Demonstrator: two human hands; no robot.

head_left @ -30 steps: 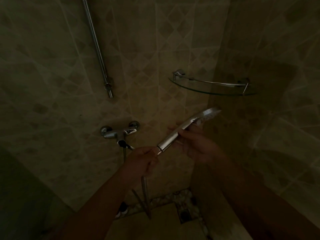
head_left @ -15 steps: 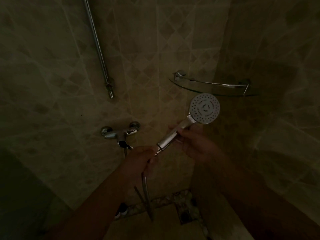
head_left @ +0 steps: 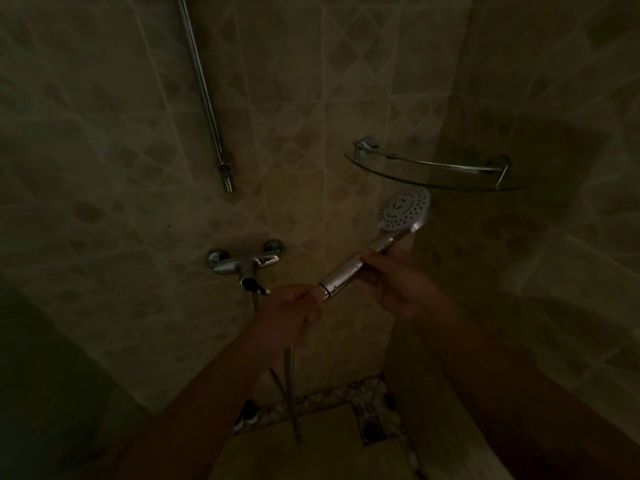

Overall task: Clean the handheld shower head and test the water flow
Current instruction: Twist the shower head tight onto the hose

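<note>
I see the right hand (head_left: 398, 289) gripping the round chrome shower head (head_left: 403, 209) by its handle — nozzle face toward me. The left hand (head_left: 291, 313) clasps the metal hose (head_left: 289, 365) at the joint.

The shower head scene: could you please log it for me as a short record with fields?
place: tiled shower corner, dim light
shower head: held up, nozzle face toward the camera, no water visible
right hand: grips the handle
left hand: grips the hose end below the handle
hose: hangs down from the left hand
tap: on the wall, left of the hands
shelf: glass, above the shower head
drain: in the floor
</note>
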